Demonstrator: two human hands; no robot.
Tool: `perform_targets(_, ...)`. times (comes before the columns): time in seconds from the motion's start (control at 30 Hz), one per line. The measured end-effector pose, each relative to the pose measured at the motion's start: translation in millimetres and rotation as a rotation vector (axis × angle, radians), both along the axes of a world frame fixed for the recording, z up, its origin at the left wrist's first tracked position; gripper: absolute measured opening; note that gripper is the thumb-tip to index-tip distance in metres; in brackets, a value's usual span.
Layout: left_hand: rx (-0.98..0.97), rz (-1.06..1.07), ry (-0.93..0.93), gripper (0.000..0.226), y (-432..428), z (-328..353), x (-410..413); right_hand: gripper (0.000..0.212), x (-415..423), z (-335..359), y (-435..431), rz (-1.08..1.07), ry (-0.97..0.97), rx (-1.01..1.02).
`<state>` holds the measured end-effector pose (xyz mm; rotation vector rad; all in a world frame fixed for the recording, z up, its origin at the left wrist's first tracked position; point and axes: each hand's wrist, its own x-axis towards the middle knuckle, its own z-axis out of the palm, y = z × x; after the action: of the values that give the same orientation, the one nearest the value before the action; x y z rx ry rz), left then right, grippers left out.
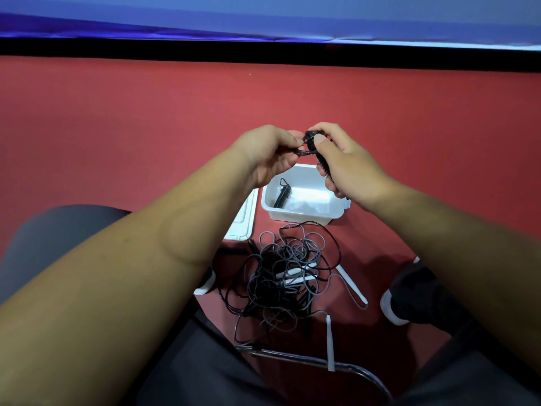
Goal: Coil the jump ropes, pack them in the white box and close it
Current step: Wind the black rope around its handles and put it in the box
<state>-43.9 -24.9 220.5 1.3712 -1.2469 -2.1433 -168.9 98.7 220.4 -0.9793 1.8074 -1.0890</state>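
Rope (312, 145), black, wound into a tight bundle, is hanging in the air above the far side of the box (304, 217), held btwn both hands. R hand (351, 167) is wrapping round the bundle from the right, thumb pressing on its top end, fingers curling underneath, so that grip is clenching the bundle. L hand (269, 155) is pinching a loose loop of cord coming off the bundle's left side; thumb & forefinger are closing on it, other fingers tucking into the palm. Both forearms are reaching fwd, hands almost touching.

Box is sitting open on the red floor (131, 127), w/ a 2nd coil (283, 194) lying slantwise in its left half. Lid (242, 222) is lying flat just left of the box, partly hidden behind the L forearm. Closer in, a tangle (278, 276) of black & grey cords is sprawling on the floor, its top loop reaching the box's front wall. White handles (351, 285) are poking out of it. A shoe (409, 294) is resting on the floor right of the tangle. Chair frame (336, 365) is crossing the bottom, btwn the knees.
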Motion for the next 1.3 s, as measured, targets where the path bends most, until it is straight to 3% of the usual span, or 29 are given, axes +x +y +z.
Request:
perform_targets(0.27, 0.029, -0.014, -0.005, 0.015, -2, 1, -2, 0.017, 0, 4, -1, -0.001, 0.039, 0.001)
perform_targets(0.37, -0.087, -0.005, -0.007, 0.005, -4, 5, -3, 0.018, 0, 7, -3, -0.030, 0.009, 0.001)
perform_targets(0.6, -0.322, -0.084, -0.129, 0.009, -1, 10, -3, 0.018, 4, -3, -2, -0.047, -0.034, -0.003)
perform_targets(0.97, -0.106, -0.087, -0.134, 0.021, -12, 2, 4, 0.021, 4, 2, 0, 0.057, -0.019, -0.022)
perform_targets(1.3, -0.015, -0.072, -0.037, 0.015, -12, 4, 0, 0.025, 2, 6, 1, 0.078, -0.032, -0.005)
